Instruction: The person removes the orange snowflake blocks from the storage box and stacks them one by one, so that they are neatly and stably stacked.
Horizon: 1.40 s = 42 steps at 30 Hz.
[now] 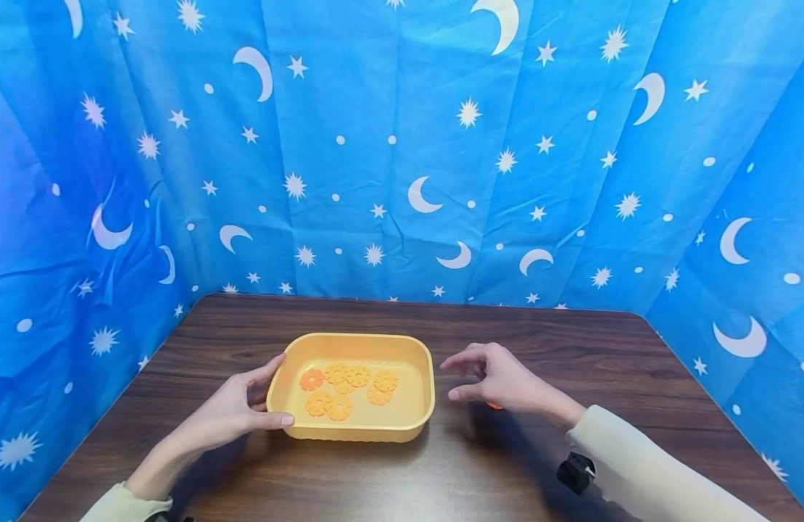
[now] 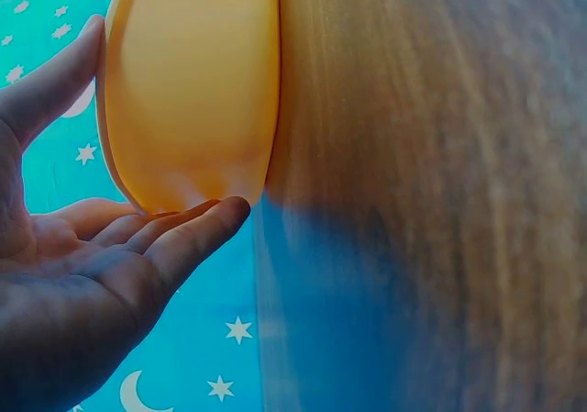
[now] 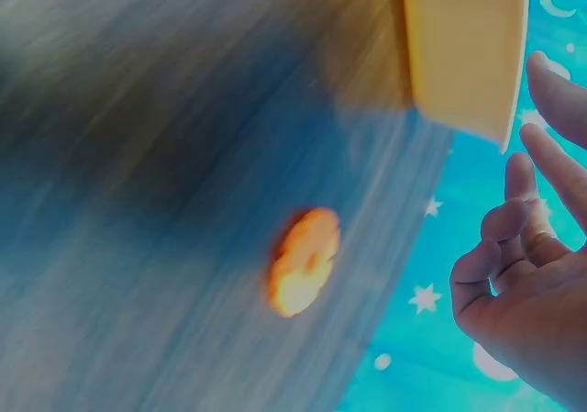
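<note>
A shallow yellow plastic tub (image 1: 402, 348) with rounded corners stands on the table. My left hand (image 1: 235, 406) holds its left end, thumb at the front corner and fingers along the far side; the left wrist view shows the fingertips against the tub wall (image 2: 193, 91). Several flat, notched, flower-shaped plastic discs (image 1: 340, 407) lie inside, mostly yellow-orange, some overlapping, with a deeper orange disc (image 1: 312, 379) at the left. Just right of the tub hovers my right hand (image 1: 496, 377), thumb and forefinger apart, nothing between them. Beneath it an orange disc (image 3: 305, 262) lies on the table.
The dark wood-grain table (image 1: 349, 478) carries the tub near its middle. Blue cloth (image 1: 375, 159) printed with white moons and stars hangs behind the table and along both sides. A black strap device (image 1: 576, 473) sits at the right sleeve.
</note>
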Motion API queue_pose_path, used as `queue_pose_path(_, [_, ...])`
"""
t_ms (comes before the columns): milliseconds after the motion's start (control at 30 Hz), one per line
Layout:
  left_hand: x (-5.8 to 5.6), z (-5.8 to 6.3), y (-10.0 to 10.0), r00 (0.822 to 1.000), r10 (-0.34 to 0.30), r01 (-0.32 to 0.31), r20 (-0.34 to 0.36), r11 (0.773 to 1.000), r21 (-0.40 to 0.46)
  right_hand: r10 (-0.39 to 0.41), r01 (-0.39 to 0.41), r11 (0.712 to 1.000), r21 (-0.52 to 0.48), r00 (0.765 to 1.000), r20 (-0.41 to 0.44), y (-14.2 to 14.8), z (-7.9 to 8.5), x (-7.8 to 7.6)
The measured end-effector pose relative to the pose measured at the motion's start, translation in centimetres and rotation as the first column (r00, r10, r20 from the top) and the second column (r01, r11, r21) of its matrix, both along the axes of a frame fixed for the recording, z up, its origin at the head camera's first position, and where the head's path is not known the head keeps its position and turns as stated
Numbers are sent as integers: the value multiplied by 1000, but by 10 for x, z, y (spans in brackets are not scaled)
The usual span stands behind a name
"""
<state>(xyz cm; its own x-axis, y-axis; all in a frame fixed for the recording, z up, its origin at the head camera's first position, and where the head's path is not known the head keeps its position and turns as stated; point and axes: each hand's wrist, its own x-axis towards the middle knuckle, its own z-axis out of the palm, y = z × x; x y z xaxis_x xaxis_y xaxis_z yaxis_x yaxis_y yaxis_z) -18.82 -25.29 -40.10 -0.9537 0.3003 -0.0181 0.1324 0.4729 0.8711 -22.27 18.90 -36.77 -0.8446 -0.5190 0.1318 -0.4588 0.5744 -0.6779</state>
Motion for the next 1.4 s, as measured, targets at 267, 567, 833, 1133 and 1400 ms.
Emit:
queue_pose_path(267, [0,1,0,1000,6,-6,7,1000,6,74,-75,995,-58,997,-26,-29,7,-5])
queue_pose_path(567, [1,1,1,1000,14,-14,10,1000,-6,143,-144,989,-45,989,-26,-61,7,-10])
queue_pose_path(833, [1,1,1,1000,19,-19,8,1000,-7,191,-192,981,-8,981,-4,-92,4,-12])
queue_pose_path(1133, [0,1,2,1000,21,-21,12,1000,-2,264,-264,964,-25,964,21,-119,-6,-21])
queue_pose_path(1400, [0,1,1,1000,20,-20,20,1000,-1,249,-251,968,14,963,100,-138,-11,-25])
